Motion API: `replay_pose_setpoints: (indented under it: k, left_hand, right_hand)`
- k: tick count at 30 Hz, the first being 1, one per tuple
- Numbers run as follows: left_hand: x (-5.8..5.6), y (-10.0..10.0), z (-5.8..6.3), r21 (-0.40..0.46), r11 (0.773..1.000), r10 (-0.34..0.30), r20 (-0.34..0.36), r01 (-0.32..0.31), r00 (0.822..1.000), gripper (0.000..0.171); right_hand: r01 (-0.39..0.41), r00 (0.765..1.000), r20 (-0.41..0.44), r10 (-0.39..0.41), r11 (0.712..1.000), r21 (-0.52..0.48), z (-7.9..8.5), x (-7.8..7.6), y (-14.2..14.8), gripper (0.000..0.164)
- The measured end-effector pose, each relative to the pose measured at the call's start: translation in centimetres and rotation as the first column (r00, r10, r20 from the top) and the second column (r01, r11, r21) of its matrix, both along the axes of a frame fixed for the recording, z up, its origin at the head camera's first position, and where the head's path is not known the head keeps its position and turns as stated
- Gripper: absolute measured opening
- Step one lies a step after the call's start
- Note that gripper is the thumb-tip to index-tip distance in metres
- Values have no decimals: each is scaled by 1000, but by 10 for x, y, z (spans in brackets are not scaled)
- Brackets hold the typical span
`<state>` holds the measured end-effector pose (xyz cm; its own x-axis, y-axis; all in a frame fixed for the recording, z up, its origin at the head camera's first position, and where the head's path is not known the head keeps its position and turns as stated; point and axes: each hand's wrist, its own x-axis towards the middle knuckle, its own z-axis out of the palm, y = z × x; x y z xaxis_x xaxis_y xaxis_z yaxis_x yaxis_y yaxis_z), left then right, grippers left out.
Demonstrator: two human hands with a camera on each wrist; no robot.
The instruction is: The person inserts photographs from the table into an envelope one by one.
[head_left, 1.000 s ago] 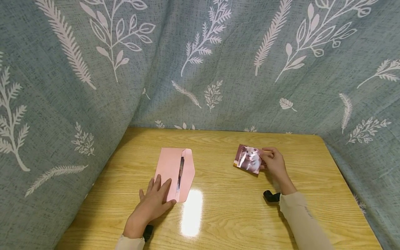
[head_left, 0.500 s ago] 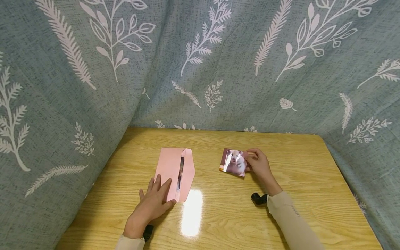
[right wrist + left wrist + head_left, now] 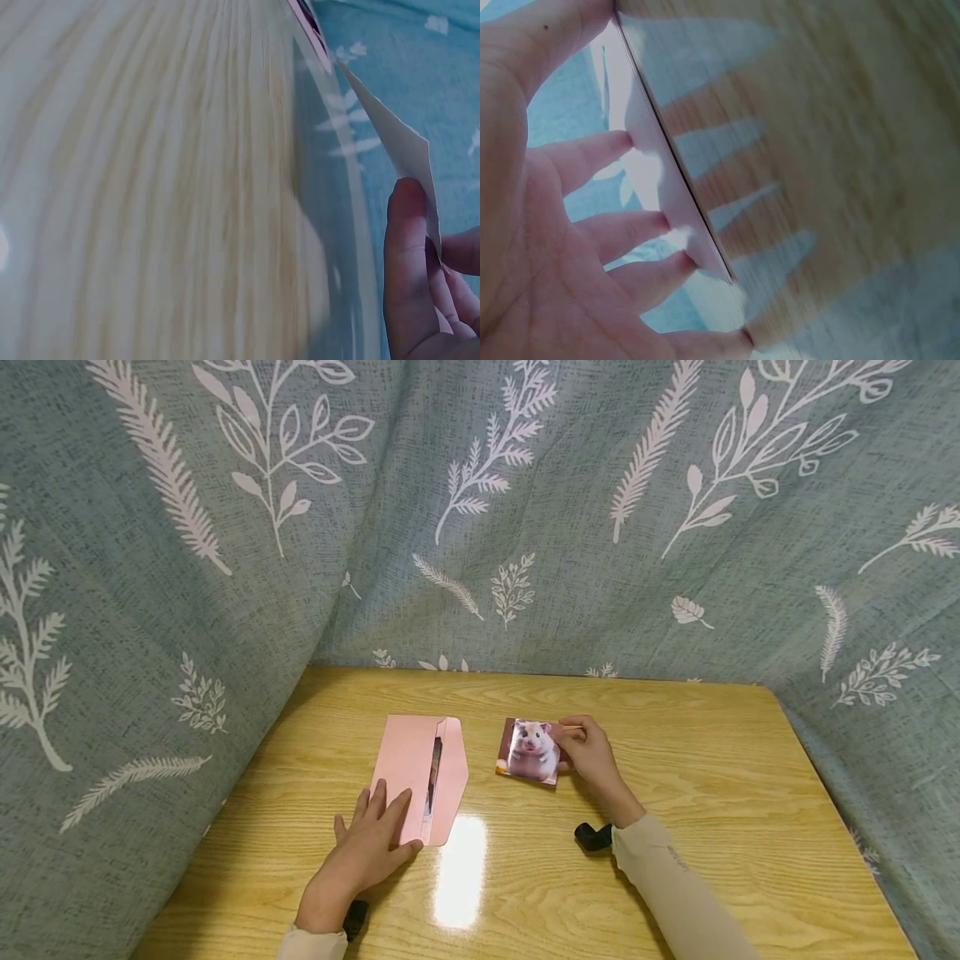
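Note:
A pink envelope (image 3: 408, 760) lies on the table with its flap folded out to the right and a dark picture edge showing in its slot. My left hand (image 3: 367, 847) rests on its lower left part, fingers spread; the left wrist view shows the fingertips (image 3: 660, 221) on the envelope's surface. To the right, my right hand (image 3: 596, 760) pinches a photo card (image 3: 531, 750) of a white hamster by its right edge. In the right wrist view the card's pale back (image 3: 397, 139) is tilted up off the table, between thumb and fingers.
The glossy wooden table (image 3: 720, 760) reflects a bright light patch (image 3: 460, 872) below the envelope. A blue-green curtain (image 3: 480, 593) with white leaf prints stands along the back and both sides. Black wrist cameras (image 3: 592, 837) sit by both sleeves.
My right hand has moved left across the table with the hamster card, closer to the envelope's flap. The left hand and the envelope have stayed where they were.

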<state>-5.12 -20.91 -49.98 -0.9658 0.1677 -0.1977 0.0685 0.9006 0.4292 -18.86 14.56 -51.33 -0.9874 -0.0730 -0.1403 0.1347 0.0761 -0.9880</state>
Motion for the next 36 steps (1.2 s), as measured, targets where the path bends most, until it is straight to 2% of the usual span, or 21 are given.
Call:
replay_pose_setpoints:
  k: [8, 18, 26, 36]
  left_hand:
    - [0, 2, 2, 11, 1000, 7, -5, -7, 1000, 76]
    - [1, 1, 4, 16, 1000, 8, 10, -9, 1000, 77]
    - [1, 1, 4, 17, 1000, 12, 6, -12, 1000, 77]
    - [0, 0, 2, 12, 1000, 9, 1, -9, 1000, 78]
  right_hand:
    - [-8, 1000, -24, 7, 1000, -13, -1, -3, -26, 33]
    - [-25, 1000, 1, 25, 996, -87, -6, -6, -53, 33]
    - [-9, 1000, 10, 10, 996, -83, -7, -8, -72, 34]
    - [-71, 997, 5, 72, 992, -104, -7, -5, -90, 36]
